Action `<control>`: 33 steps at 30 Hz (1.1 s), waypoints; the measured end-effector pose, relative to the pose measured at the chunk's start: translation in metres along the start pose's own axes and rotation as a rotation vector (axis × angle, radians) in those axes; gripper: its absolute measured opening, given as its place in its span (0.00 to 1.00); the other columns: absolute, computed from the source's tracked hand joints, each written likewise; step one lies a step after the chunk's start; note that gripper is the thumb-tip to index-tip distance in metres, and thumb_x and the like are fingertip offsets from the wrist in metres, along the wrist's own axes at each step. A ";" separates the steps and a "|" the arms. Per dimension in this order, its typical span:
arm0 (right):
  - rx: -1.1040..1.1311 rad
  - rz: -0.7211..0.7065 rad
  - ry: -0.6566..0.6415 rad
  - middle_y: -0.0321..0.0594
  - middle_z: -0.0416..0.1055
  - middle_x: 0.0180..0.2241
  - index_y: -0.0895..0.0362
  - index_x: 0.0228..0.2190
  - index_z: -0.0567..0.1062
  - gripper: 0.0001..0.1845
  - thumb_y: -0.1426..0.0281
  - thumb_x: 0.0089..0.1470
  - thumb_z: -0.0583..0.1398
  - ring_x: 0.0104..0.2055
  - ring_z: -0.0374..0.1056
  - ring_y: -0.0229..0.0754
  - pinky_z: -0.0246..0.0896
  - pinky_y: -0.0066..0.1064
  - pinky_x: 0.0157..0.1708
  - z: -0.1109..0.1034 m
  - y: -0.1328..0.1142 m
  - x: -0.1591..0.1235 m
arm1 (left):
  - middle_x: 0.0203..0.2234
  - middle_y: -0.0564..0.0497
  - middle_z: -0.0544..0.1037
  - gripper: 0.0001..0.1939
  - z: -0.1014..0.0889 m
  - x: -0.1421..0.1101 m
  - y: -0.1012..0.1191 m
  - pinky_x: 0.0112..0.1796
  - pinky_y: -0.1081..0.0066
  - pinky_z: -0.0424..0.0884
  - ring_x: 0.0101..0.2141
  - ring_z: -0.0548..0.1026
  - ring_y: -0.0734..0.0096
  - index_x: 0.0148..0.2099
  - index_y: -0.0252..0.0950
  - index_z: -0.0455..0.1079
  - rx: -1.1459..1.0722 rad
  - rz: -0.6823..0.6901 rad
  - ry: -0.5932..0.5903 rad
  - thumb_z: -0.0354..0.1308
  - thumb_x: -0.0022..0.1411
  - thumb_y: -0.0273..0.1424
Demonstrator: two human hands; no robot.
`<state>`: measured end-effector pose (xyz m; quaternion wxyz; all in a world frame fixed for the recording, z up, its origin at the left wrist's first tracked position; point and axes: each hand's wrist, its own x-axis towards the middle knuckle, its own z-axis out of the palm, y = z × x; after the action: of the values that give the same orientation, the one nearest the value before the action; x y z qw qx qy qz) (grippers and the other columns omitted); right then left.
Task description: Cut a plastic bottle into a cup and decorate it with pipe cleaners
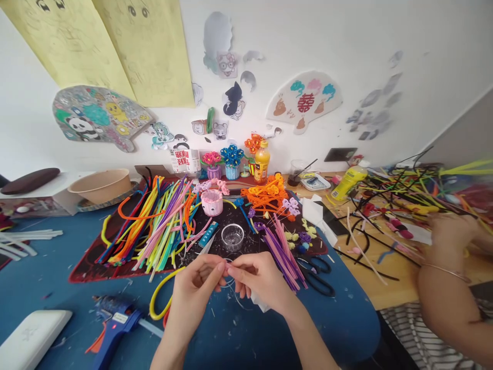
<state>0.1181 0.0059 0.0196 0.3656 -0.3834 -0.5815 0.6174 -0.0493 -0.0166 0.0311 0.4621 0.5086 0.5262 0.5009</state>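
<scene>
My left hand (200,280) and my right hand (259,280) meet above the front of the blue table, fingertips pinched together. Between them is something small and pinkish, mostly hidden by the fingers. Thin pale strands curl just below the fingertips. Beyond the hands stand a small clear round dish (232,237) and a pink pot made of pipe cleaners (212,203). A pointed blade shows beside my left hand, near a teal packet (208,234). Purple and pink pipe cleaners (283,254) lie to the right of my right hand, close to black-handled scissors (316,272).
A blue glue gun (122,325) lies front left, near a white box (34,336). Multicoloured pipe cleaners (162,226) cover the dark mat's left side. Orange pipe-cleaner flowers (265,195), an orange drink bottle (262,162) and flower pots (232,172) stand behind. Another person's arm (442,272) reaches in at right.
</scene>
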 end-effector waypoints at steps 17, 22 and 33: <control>-0.577 -0.271 0.140 0.31 0.62 0.20 0.56 0.21 0.67 0.20 0.69 0.66 0.53 0.23 0.60 0.35 0.48 0.28 0.24 0.008 -0.014 -0.013 | 0.19 0.56 0.74 0.12 0.003 -0.010 0.014 0.22 0.77 0.66 0.18 0.72 0.75 0.32 0.36 0.70 0.836 0.590 -0.004 0.50 0.68 0.29; -0.579 -0.357 0.252 0.34 0.65 0.21 0.56 0.24 0.70 0.17 0.70 0.65 0.52 0.23 0.60 0.37 0.49 0.29 0.25 0.016 -0.009 -0.016 | 0.24 0.50 0.77 0.11 0.009 -0.017 0.008 0.26 0.73 0.70 0.24 0.77 0.69 0.36 0.33 0.71 0.977 0.848 0.132 0.49 0.69 0.25; -0.261 -0.202 0.027 0.33 0.65 0.19 0.55 0.18 0.70 0.24 0.58 0.63 0.55 0.19 0.63 0.35 0.55 0.26 0.21 -0.004 -0.028 -0.017 | 0.18 0.54 0.76 0.13 -0.001 0.002 0.022 0.20 0.79 0.69 0.19 0.72 0.75 0.31 0.35 0.76 -0.023 -0.099 -0.222 0.67 0.53 0.40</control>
<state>0.1290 -0.0064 0.0478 0.3808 -0.3753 -0.6874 0.4915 -0.0484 -0.0154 0.0533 0.5473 0.5292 0.4905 0.4241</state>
